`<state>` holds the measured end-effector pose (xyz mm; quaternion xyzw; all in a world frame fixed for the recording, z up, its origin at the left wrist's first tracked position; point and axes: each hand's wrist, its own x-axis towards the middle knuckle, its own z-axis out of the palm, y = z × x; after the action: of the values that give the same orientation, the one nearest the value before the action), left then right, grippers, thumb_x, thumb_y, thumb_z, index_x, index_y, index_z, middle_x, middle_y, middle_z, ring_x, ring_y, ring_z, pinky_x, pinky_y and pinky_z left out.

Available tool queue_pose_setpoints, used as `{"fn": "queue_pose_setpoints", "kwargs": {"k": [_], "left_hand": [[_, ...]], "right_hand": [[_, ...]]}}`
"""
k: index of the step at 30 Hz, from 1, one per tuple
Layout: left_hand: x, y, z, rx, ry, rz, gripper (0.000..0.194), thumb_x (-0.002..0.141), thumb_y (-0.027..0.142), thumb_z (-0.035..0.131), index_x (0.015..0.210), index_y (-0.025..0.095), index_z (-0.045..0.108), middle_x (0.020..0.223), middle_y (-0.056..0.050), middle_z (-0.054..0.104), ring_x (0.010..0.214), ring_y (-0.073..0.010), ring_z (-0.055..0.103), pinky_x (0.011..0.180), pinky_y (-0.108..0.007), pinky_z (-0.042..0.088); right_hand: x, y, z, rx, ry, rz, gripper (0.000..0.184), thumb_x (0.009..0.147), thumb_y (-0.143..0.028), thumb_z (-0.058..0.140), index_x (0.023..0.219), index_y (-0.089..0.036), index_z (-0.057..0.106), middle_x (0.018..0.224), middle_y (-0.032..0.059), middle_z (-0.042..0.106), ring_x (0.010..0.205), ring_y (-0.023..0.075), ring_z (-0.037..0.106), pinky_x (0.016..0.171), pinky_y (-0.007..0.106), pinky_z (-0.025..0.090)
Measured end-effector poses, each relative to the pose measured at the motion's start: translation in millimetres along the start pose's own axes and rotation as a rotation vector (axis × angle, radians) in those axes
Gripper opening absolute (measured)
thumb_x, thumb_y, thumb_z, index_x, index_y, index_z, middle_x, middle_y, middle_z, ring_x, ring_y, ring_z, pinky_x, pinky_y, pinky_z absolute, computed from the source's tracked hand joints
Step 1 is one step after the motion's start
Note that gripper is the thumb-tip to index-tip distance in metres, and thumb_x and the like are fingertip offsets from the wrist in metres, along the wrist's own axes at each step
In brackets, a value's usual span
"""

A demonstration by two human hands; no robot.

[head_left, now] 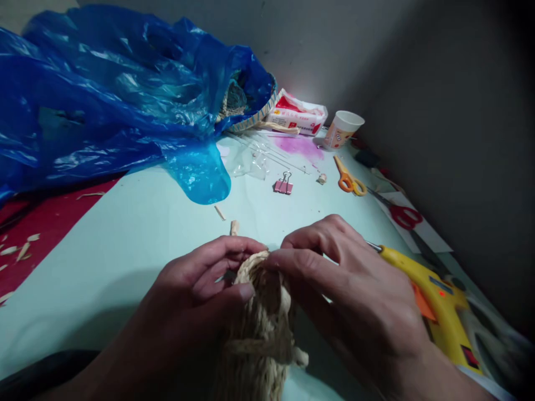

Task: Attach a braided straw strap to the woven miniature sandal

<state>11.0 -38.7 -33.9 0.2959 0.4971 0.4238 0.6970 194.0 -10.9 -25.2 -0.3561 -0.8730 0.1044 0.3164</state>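
Note:
Between my hands is a woven straw-coloured piece [259, 367], with a curved braided rim at its upper end and a loose strip crossing its front. My left hand [209, 289] grips the rim from the left, thumb on the near side and fingers behind. My right hand [346, 284] pinches the rim's upper right with thumb and forefinger. The lower part of the piece runs out of view at the bottom. Just beyond my left fingers a short pale stub [234, 228] shows.
A yellow glue gun [430, 295] lies right of my right hand. Orange scissors [349, 177], red-handled scissors [403, 216], a pink binder clip [283, 185] and a paper cup [343, 131] sit farther back. A large blue plastic bag [125, 94] covers the back left, beside a tissue pack [297, 116].

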Motion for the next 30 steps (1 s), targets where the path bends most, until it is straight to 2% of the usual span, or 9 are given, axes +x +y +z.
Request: {"fn": "queue_pose_setpoints", "kwargs": {"k": [3,6,9,14,17,21,23,26,30], "left_hand": [[1.5,-0.7,0.1,0.038,-0.001,0.017,0.022,0.072,0.024,0.079,0.093,0.025,0.073,0.086,-0.002,0.074,0.084,-0.022,0.07,0.074,-0.027,0.053],[2.5,0.4,2.0,0.07,0.024,0.037,0.02,0.07,0.022,0.079,0.089,0.024,0.072,0.082,-0.002,0.072,0.085,-0.0224,0.069,0.074,-0.027,0.052],[1.8,3.7,6.5,0.101,0.081,0.045,0.017,0.068,0.022,0.08,0.082,0.024,0.071,0.079,0.0,0.07,0.086,-0.0212,0.068,0.077,-0.026,0.051],[-0.2,8.7,14.8,0.126,0.118,0.028,0.024,0.06,0.026,0.084,0.078,0.023,0.068,0.071,0.002,0.066,0.078,-0.0177,0.065,0.068,-0.021,0.05],[-0.3,9.2,17.3,0.142,0.131,0.025,0.024,0.06,0.022,0.082,0.077,0.022,0.065,0.068,0.003,0.062,0.073,-0.0158,0.063,0.065,-0.021,0.049],[-1.0,8.7,18.1,0.166,0.123,0.031,0.024,0.062,0.015,0.08,0.077,0.022,0.062,0.068,0.004,0.061,0.073,-0.0154,0.062,0.069,-0.022,0.048],[-1.8,8.6,18.0,0.171,0.117,0.038,0.025,0.062,0.014,0.079,0.078,0.022,0.062,0.071,0.003,0.062,0.076,-0.016,0.062,0.073,-0.024,0.049],[-2.4,8.2,18.2,0.159,0.108,0.053,0.023,0.064,0.015,0.077,0.079,0.021,0.061,0.074,0.002,0.064,0.077,-0.0157,0.062,0.073,-0.024,0.049],[-2.1,6.4,19.6,0.145,0.103,0.049,0.021,0.063,0.015,0.077,0.076,0.02,0.061,0.073,0.001,0.066,0.074,-0.014,0.06,0.065,-0.02,0.046]], "right_hand": [[1.4,-1.3,2.7,0.049,0.037,-0.023,0.015,0.092,-0.011,0.055,0.094,-0.019,0.067,0.081,0.0034,0.063,0.072,0.0175,0.053,0.063,0.031,0.046],[4.3,-4.0,3.3,-0.05,0.055,-0.047,0.017,0.093,-0.013,0.054,0.085,-0.019,0.068,0.076,0.003,0.064,0.068,0.0176,0.052,0.06,0.033,0.043],[5.9,-7.9,3.8,-0.126,0.073,-0.086,0.023,0.095,-0.016,0.047,0.086,-0.02,0.067,0.074,0.0027,0.065,0.064,0.0173,0.052,0.057,0.034,0.041],[4.6,-12.8,6.2,-0.129,0.083,-0.02,0.023,0.093,-0.015,0.049,0.075,-0.021,0.061,0.069,0.0009,0.062,0.062,0.0153,0.051,0.058,0.033,0.042],[2.2,-11.2,6.0,-0.109,0.089,-0.038,0.022,0.094,-0.014,0.051,0.078,-0.019,0.064,0.071,0.0015,0.062,0.064,0.0154,0.05,0.059,0.032,0.041],[-1.6,-7.4,-2.3,0.0,0.017,-0.081,0.018,0.094,-0.012,0.052,0.082,-0.017,0.065,0.079,0.0035,0.063,0.073,0.0174,0.05,0.064,0.035,0.041],[-3.0,-7.1,-8.6,0.05,-0.062,-0.064,0.013,0.091,-0.011,0.053,0.093,-0.016,0.065,0.087,0.005,0.064,0.077,0.0188,0.052,0.068,0.036,0.043],[-4.4,-8.7,-14.9,0.089,-0.133,0.022,0.023,0.09,-0.012,0.056,0.112,-0.016,0.059,0.097,0.0066,0.064,0.085,0.0197,0.055,0.074,0.035,0.048],[-5.7,-11.1,-14.5,0.186,-0.2,0.169,0.023,0.093,-0.018,0.055,0.116,-0.017,0.052,0.102,0.006,0.062,0.089,0.0169,0.059,0.076,0.029,0.051]]}}
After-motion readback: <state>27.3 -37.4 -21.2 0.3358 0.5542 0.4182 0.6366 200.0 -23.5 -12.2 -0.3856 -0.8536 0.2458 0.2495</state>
